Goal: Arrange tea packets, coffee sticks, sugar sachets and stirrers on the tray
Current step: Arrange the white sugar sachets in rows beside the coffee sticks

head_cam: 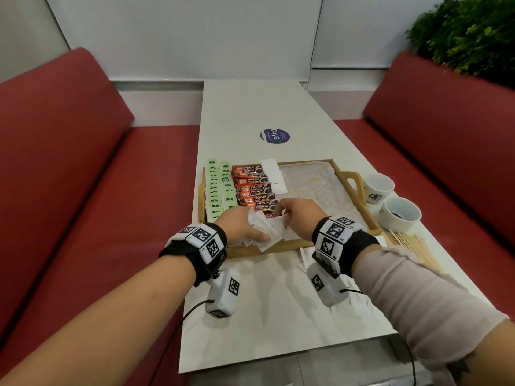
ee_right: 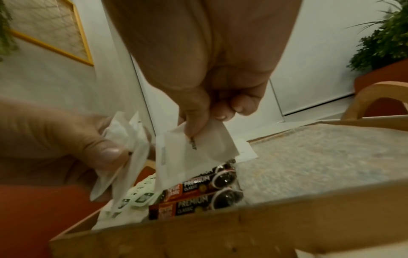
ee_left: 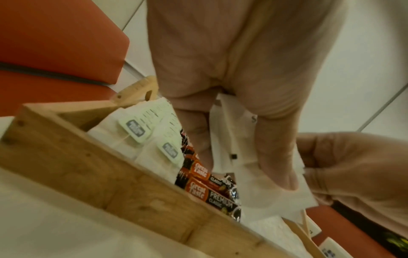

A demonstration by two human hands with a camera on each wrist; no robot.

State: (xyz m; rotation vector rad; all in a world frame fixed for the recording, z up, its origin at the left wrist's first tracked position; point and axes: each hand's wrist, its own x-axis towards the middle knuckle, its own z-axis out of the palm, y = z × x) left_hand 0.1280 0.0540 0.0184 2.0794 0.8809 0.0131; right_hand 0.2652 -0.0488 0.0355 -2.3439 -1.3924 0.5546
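Note:
A wooden tray [head_cam: 344, 174] lies on the white table. It holds two rows of green tea packets [head_cam: 213, 188], a row of red-black coffee sticks [head_cam: 252, 188] and a column of white sugar sachets [head_cam: 274, 174]. Over the tray's near edge my left hand [head_cam: 242, 227] grips a bunch of white sugar sachets [ee_left: 271, 193]. My right hand [head_cam: 295, 215] pinches one white sachet [ee_right: 194, 151] between thumb and forefinger, just above the nearest coffee sticks [ee_right: 198, 192]. Wooden stirrers [head_cam: 409, 243] lie on the table to the right of the tray.
Two white cups [head_cam: 379, 186] [head_cam: 401, 215] stand right of the tray. More white sachets [head_cam: 306, 257] lie on the table under my right wrist. A round blue sticker [head_cam: 275, 135] marks the table beyond the tray. Red benches [head_cam: 83, 190] flank both sides.

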